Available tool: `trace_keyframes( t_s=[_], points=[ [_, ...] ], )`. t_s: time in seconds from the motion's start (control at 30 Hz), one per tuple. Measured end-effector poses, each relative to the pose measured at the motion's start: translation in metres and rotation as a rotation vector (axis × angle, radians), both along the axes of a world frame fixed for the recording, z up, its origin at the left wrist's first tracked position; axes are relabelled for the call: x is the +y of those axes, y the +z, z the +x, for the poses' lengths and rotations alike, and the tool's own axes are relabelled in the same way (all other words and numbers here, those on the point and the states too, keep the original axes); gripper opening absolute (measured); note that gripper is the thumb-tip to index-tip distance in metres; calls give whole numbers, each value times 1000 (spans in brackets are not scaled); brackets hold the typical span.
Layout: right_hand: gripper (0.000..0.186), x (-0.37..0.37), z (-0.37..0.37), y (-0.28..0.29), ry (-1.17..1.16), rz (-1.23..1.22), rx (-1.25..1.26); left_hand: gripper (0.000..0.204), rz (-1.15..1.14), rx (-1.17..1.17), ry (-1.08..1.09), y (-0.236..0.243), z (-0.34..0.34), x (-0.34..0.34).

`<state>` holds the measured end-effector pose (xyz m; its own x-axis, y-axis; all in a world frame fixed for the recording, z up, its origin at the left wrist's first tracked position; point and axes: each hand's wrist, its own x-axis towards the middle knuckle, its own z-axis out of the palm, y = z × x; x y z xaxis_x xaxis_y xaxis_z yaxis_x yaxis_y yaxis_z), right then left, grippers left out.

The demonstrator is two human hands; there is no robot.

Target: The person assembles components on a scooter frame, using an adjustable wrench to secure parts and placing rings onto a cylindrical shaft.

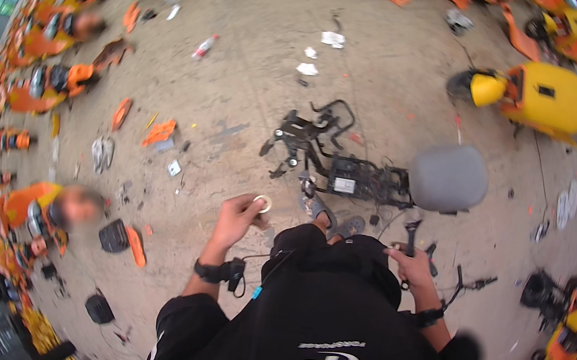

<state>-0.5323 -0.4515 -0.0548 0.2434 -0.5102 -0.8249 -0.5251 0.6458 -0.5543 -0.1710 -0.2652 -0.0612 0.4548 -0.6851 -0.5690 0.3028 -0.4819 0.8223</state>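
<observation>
The frame [375, 175] lies on the far side of the shoes [317, 211], the seat [449, 178] at its right end; papers [333, 39] lie beyond it, a bottle [205, 47] far left, a scooter [550, 98] far right; a ring [269, 200] in the left hand [240, 216], left of the shoes, a tool [412, 230] in the right hand [413, 267], a bar [476, 282] right of that

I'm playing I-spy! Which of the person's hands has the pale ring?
The left hand: it pinches the pale ring. The right hand instead holds a long wrench-like tool.
</observation>
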Motion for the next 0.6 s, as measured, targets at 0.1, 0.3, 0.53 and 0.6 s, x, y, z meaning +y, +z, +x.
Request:
trace_keyframes(
  t_s=[0.1, 0.3, 0.53, 0.6],
  points=[
    [29, -25, -3, 2, -84, -1, -62, 24, -63, -14, 87, -18, 0, -28],
    [28, -82, 21, 27, -46, -210, 34, 25, -136, 34, 60, -65, 12, -61],
    [33, -175, 85, 38, 94, -238, -38, 20, -125, 10, 265, -84, 8, -118],
    [35, -203, 121, 30, 243, -145, -117, 21, -109, -51, 404, -96, 8, -125]
  ],
)
